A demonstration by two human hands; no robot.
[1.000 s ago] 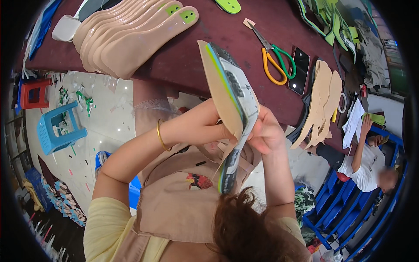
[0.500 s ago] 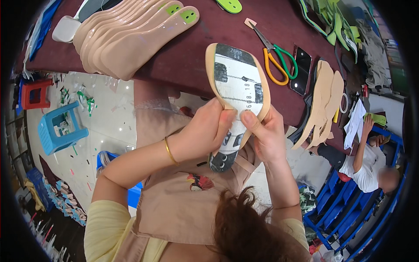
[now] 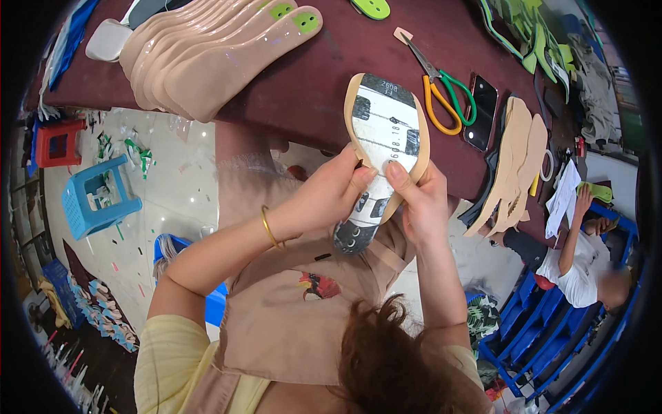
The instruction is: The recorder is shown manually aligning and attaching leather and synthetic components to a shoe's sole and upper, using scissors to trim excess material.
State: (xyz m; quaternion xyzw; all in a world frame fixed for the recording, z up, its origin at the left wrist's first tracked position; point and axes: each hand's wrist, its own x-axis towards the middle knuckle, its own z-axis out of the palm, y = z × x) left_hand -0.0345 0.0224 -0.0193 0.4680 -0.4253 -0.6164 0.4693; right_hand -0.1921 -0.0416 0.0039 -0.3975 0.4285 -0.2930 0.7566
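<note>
A black-and-white insole [image 3: 393, 127] with a tan edge is held up over my lap, wide end toward the table. My left hand [image 3: 339, 186] is closed on its left edge near the middle, fingertips pinching the tan rim. My right hand [image 3: 419, 200] grips the opposite edge, thumb lying on the printed face and fingers behind it. The insole's underside is hidden. Just beyond, on the maroon tabletop [image 3: 303, 90], lie scissors [image 3: 445, 100] with one orange and one green handle.
Glossy tan insoles [image 3: 227, 69] are stacked at the far left. A phone [image 3: 480, 110] and tan cut pieces [image 3: 517, 162] lie to the right, with green pieces [image 3: 538, 38] behind. Blue and red stools [image 3: 100, 196] stand on the littered floor. A co-worker [image 3: 579, 265] is at right.
The insole has shifted slightly right and its wide end has tilted right. Both hands have moved with it, still gripping its edges.
</note>
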